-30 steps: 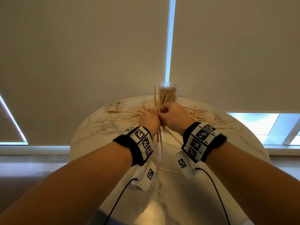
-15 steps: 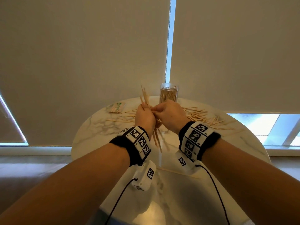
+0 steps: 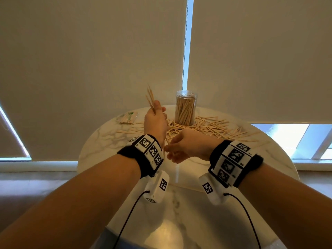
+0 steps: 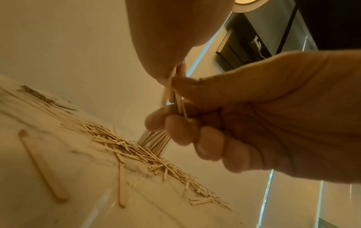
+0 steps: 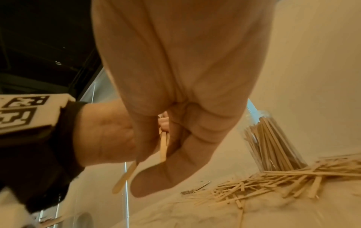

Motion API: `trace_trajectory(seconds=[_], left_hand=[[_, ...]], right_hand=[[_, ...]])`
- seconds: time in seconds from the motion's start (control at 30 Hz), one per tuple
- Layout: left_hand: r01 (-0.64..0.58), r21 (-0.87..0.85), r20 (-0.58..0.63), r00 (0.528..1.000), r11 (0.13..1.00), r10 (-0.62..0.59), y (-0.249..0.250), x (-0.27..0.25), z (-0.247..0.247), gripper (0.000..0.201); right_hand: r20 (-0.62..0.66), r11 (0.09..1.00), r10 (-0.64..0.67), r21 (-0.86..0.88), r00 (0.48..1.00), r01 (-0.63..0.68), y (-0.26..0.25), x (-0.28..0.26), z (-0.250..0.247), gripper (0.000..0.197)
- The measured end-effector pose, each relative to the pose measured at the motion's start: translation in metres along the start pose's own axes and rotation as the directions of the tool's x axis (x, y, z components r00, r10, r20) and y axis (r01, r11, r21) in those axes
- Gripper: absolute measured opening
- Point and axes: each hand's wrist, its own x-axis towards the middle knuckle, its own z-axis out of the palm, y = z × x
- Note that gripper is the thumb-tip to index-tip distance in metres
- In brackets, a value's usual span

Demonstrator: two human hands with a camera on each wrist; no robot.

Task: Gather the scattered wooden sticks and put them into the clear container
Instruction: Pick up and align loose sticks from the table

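Note:
My left hand is raised over the round marble table and grips a small bundle of wooden sticks that point up and left. In the left wrist view its curled fingers wrap the bundle. My right hand hangs lower, just right of the bundle's bottom ends, fingers loosely curled and holding nothing. The clear container stands upright at the table's far edge, packed with sticks. Many scattered sticks lie around its base, mostly to the right.
A small clear packet of sticks lies at the far left of the table. Two single sticks lie apart from the heap. Window blinds hang close behind the table.
My left hand has lifted the bundle up and to the left, away from the container. My right hand has let go of the bundle and dropped back toward me.

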Motion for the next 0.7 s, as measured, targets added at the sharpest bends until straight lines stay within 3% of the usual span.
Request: trace_trajectory(seconds=[0.17,0.27,0.37,0.5,0.57,0.63,0.7], left_hand=[[-0.015,-0.048,0.034,0.999,0.999,0.017,-0.002,0.007,-0.001,0.033],[0.046,-0.080,0.142,0.989,0.996,-0.034,-0.005,0.001,0.002,0.032],[0.059,0.005,0.226,0.972,0.998,-0.059,-0.009,-0.004,0.001,0.035],[0.014,0.219,0.181,0.982,0.976,-0.055,-0.016,-0.003,-0.007,0.043],[0.066,0.280,0.277,0.950,0.958,-0.147,-0.018,-0.010,-0.012,0.046],[0.086,0.360,0.413,0.878,0.929,-0.241,-0.019,-0.022,-0.013,0.048],[0.067,0.413,0.520,0.802,0.908,-0.296,-0.018,-0.035,-0.009,0.047]], right_hand=[[0.098,0.999,0.004,0.049,0.995,-0.009,0.001,-0.005,-0.005,0.027],[-0.046,0.996,-0.035,-0.080,0.998,0.031,0.003,-0.003,-0.007,0.019],[-0.199,0.989,-0.132,-0.094,0.971,0.115,0.006,-0.001,-0.007,0.016],[-0.284,0.988,-0.133,-0.110,0.950,0.106,0.000,0.000,-0.027,0.043],[-0.409,0.981,-0.192,-0.063,0.892,0.183,-0.009,0.001,-0.043,0.043],[-0.547,0.965,-0.234,-0.033,0.804,0.258,-0.021,0.003,-0.059,0.051],[-0.585,0.958,-0.285,-0.156,0.760,0.239,-0.029,0.006,-0.067,0.047]])
